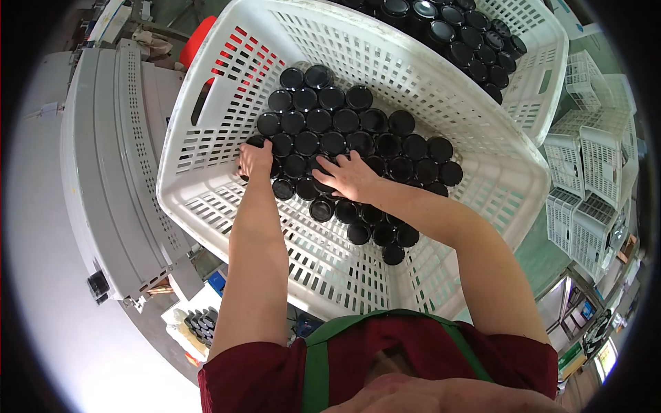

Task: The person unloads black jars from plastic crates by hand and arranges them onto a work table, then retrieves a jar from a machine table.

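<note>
A large white plastic basket (pixel 413 93) in front of me holds many black round containers (pixel 319 120), packed close together with their round ends up. At the left edge of the group my left hand (pixel 255 160) reaches down, its fingers curved round a black container (pixel 255 141); part of that container is hidden by the hand. My right hand (pixel 351 177) lies over the middle of the group, fingers spread and touching the tops. What is under its palm is hidden.
A second white basket (pixel 551 82) with more black containers stands beyond at the upper right. White baskets (pixel 600 162) are stacked on the right. A grey machine (pixel 113 172) stands on the left. Several dark items (pixel 202 323) sit at the lower left.
</note>
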Demonstrator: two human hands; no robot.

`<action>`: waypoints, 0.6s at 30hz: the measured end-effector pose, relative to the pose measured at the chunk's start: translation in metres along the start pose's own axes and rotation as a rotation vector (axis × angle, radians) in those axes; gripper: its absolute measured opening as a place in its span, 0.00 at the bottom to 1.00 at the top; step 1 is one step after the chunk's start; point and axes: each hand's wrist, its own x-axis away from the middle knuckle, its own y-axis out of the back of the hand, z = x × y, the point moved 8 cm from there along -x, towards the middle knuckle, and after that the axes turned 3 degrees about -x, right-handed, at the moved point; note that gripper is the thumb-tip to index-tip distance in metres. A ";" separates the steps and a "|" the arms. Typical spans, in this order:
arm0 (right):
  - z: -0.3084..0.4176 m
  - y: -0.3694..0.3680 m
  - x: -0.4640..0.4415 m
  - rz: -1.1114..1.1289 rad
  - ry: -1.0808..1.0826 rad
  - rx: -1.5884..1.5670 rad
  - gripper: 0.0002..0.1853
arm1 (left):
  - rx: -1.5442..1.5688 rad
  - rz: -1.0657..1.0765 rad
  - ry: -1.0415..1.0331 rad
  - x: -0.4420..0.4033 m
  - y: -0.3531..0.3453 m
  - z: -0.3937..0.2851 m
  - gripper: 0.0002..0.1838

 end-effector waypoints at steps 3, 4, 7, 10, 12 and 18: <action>-0.001 -0.002 -0.002 0.004 -0.012 -0.032 0.37 | -0.175 -0.180 -0.102 0.019 0.027 -0.012 0.41; -0.002 -0.001 -0.002 -0.023 -0.014 -0.018 0.38 | -0.148 -0.199 -0.101 0.026 0.037 -0.014 0.40; -0.006 0.009 0.001 -0.058 -0.040 0.016 0.38 | -0.074 -0.298 -0.085 0.048 0.069 -0.017 0.37; -0.022 0.020 0.013 -0.017 -0.122 0.066 0.39 | -0.165 -0.320 -0.205 0.074 0.084 -0.039 0.36; -0.040 0.028 0.029 -0.035 -0.179 0.144 0.39 | -0.257 -0.250 -0.275 0.098 0.079 -0.055 0.37; -0.073 0.037 0.062 0.021 -0.091 0.284 0.41 | -0.239 -0.032 -0.494 0.131 0.021 -0.083 0.42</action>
